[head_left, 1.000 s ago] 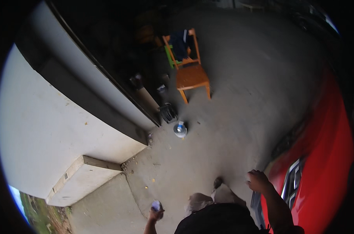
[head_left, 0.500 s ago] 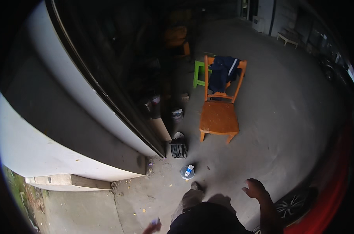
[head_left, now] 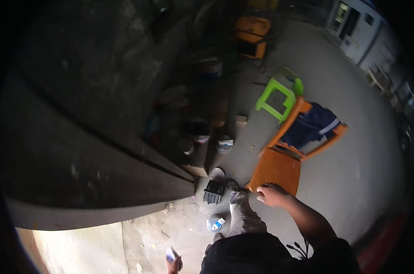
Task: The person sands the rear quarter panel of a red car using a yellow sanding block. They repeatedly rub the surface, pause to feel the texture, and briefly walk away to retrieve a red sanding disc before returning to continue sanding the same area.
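Note:
My left hand (head_left: 172,261) grips a small pale object with purple on it, low in the view. My right hand (head_left: 273,195), loosely curled with thumb apart and seemingly empty, hangs over the seat of an orange wooden chair (head_left: 280,166); I cannot tell whether it touches. A navy garment (head_left: 307,128) with a pale stripe drapes over the backrest. A clear plastic container (head_left: 210,224) with a white-and-blue item on top stands beside my leg, and a black ridged object (head_left: 213,194) lies near my foot.
A dark wall (head_left: 79,173) runs along my left. A green plastic stool (head_left: 280,98) is behind the chair, with orange equipment (head_left: 251,34) farther back. A cardboard piece (head_left: 195,170), tubs (head_left: 224,145) and dim clutter line the left side. A red vehicle edge (head_left: 385,237) shows at lower right.
I have advanced toward the chair, which now sits just beyond my right hand. The red vehicle has slipped to the edge of view, and more of the dark interior and stool shows.

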A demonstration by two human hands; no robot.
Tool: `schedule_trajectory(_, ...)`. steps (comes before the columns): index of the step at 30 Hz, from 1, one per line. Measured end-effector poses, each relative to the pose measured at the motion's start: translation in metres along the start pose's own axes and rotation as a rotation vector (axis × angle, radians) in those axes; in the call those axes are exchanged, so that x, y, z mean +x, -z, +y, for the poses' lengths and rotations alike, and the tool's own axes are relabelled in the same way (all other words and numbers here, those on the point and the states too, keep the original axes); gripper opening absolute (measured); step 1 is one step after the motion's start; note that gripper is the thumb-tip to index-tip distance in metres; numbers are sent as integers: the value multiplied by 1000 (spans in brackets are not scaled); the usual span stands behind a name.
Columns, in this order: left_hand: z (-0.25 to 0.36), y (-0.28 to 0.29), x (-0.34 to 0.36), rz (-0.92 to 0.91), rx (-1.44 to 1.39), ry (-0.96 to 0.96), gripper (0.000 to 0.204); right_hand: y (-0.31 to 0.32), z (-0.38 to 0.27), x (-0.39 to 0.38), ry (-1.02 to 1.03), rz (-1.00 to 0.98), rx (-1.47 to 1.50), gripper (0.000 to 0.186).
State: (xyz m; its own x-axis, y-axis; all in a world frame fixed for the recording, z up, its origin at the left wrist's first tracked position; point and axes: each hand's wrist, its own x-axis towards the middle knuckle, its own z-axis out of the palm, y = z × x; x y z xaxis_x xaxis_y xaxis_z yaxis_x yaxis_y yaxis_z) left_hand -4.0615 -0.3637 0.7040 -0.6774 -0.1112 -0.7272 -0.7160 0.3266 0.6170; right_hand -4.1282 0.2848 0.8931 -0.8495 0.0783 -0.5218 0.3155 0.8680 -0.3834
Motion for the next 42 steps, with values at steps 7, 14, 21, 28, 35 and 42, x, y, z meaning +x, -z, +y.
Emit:
schedule_trajectory(7, 6, -104, -93, 245, -109, 534, 87, 91, 10, 208, 283, -50, -101, 46)
schedule_trajectory(14, 93, -138, -134, 408, -107, 526, 95, 88, -136, 420, 573, 44, 369, 53)
schedule_trajectory(21, 149, -119, -156, 497, -84, 533, 102, 87, -225, 540, 455, -67, 275, 51)
schedule_trajectory(28, 116, -131, -205, 596, -163, 509, 110, 121, -231, 533, 493, 120, 138, 47)
schedule_trajectory(35, 12, -102, -289, 700, -266, 545, 117, 119, -211, 505, 463, 277, 60, 44)
schedule_trajectory(42, -171, -91, -363, 800, -602, 592, 125, 104, -209, 393, 419, 451, 10, 41)
